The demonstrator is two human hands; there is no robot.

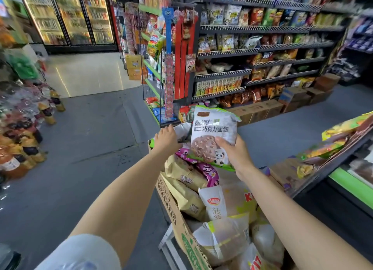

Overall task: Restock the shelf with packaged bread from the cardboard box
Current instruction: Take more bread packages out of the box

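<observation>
Bread pack point(214, 132) up front: a pillowy white plastic bag with a crimped green top edge, dark printed lettering across the middle, a picture of a chocolate-studded loaf and a little panda in the lower corner. It's held upright above the far end of the cardboard box point(171, 213). The right hand point(234, 150) grips its lower right side, thumb curled over the printed front, fingers behind. The left hand point(166, 139) reaches further in, knuckles up, fingers curled down onto a crinkled white-and-grey bag point(184, 131) at the box's far edge. Both forearms stretch out long and bare, a pale sleeve point(80, 253) at the left shoulder. The box is brown corrugated card with green print on its side, crammed with glossy packs: tan paper-look bags point(183, 189), a purple patterned one point(207, 173), clear cloudy bags point(228, 239) nearest. At right sits the shelf point(343, 181), green-edged, with bright yellow-green packets point(343, 128) lying on it. Grey floor point(90, 148) spreads under it all.
</observation>
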